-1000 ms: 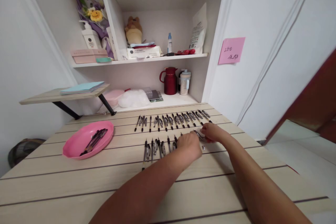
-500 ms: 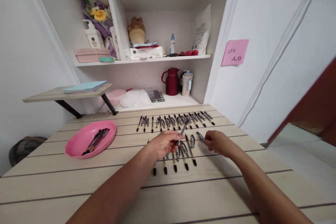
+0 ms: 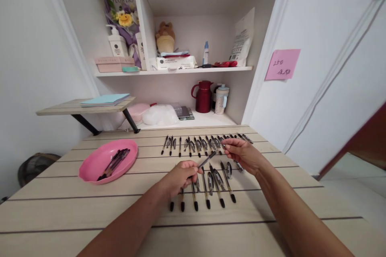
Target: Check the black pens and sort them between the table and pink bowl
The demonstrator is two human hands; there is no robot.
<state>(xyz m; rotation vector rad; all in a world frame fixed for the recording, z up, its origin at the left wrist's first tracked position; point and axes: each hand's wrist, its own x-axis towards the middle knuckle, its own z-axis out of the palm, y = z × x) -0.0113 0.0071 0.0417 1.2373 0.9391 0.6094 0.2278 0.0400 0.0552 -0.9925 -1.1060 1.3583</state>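
Pinching pen barrel (image 3: 208, 159) in left hand (image 3: 182, 176), above nearer pen row (image 3: 206, 188); right hand (image 3: 241, 155), fingertips together on tiny piece (image 3: 223, 144), too small to identify. Likely joining step; next move seems to need steady alignment.

1. The head view looks forward and down across the tabletop (image 3: 217, 241), which fills the lower frame.
2. It faces the shelf unit (image 3: 187, 0) at upper middle.
3. Left hand (image 3: 181, 177) and right hand (image 3: 243, 153) sit mid-frame, fairly near.
4. At far right the floor (image 3: 362, 168) looks soft, its depth hard to judge.
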